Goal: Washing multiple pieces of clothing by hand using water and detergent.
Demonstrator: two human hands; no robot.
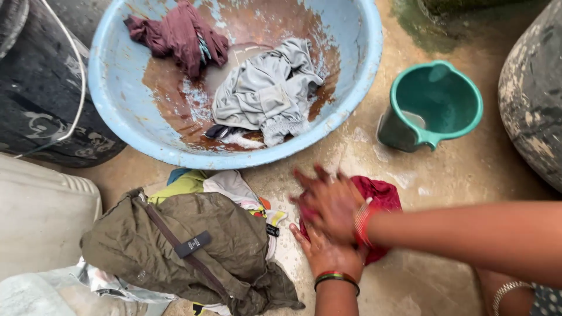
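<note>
A red cloth [380,202] was pressed onto the wet concrete floor [468,169] at the lower centre of the frame. The right hand [328,202] was laid flat on it, fingers spread, blurred. The left hand [325,251] was placed beneath, fingers on the cloth's near edge; no grasp could be confirmed.

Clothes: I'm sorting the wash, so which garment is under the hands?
The red cloth on the wet floor, pressed under both hands; the grey and maroon ones lie in the blue basin.
</note>
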